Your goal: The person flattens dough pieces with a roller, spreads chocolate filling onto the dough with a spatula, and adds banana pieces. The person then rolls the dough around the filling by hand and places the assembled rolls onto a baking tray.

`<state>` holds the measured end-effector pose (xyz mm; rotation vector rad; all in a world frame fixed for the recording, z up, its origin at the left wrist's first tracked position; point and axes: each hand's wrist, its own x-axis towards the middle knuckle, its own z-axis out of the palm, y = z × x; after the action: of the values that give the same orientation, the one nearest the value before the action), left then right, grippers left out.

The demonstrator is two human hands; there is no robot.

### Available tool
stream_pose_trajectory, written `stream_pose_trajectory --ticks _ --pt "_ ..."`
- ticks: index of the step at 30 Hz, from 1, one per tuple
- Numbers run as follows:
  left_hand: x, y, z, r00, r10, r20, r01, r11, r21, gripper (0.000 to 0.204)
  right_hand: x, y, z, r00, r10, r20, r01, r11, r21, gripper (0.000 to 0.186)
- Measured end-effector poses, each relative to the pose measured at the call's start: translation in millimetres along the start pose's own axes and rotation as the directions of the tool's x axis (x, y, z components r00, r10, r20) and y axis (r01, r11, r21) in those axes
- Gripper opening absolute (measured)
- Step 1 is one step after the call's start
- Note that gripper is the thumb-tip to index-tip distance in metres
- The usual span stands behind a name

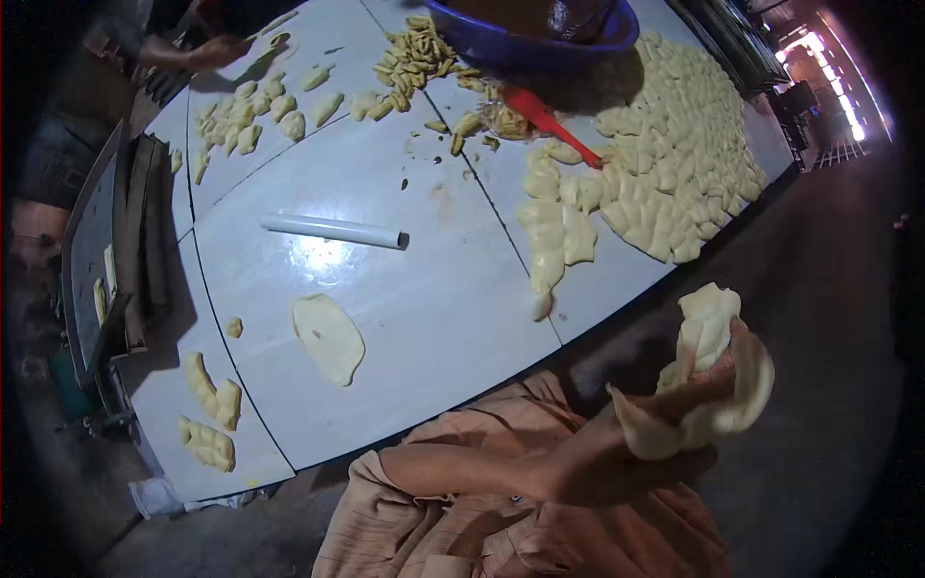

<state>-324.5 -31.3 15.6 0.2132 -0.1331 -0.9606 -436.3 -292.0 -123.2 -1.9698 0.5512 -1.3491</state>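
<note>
Off the table's near right edge, my left hand holds soft pale dough. A long flap of it hangs over the hand and fingers. My right hand is close against the left, in shadow and mostly hidden by it and the dough; its fingers hardly show. On the table near me lies a flat oval dough sheet. Beyond it rests a white tube, used like a rolling pin by its shape. Many joined pale dough pieces cover the right side of the table.
A blue basin stands at the far edge, beside a red-handled tool and a heap of yellowish strips. Small dough pieces lie far left, others near left. Dark trays lean at the left edge. Another person's hand reaches in.
</note>
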Motion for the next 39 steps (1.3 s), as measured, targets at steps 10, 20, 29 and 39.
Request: stream_pose_trajectory --ticks 10,20,29,39 --pt "-11 94 -61 0.85 0.405 -0.338 -0.3 0.898 0.323 0.067 34 -39 83 0.418 0.683 0.599 -0.898 0.213 0.385 0.06" --pt "-93 259 -146 0.368 0.846 -0.385 -0.621 0.532 0.575 0.059 -1 -215 382 0.038 -0.033 0.999 -0.969 0.242 0.045 0.037" --pt "-138 404 -254 0.222 0.888 -0.404 -0.714 0.43 0.553 0.048 -79 -284 553 -0.078 -0.056 0.995 -0.986 0.151 -0.068 0.052" --pt "-166 414 -323 0.163 0.787 -0.595 -0.511 0.583 0.631 0.055 -105 -219 575 -0.021 -0.034 0.999 -0.618 0.786 0.014 0.049"
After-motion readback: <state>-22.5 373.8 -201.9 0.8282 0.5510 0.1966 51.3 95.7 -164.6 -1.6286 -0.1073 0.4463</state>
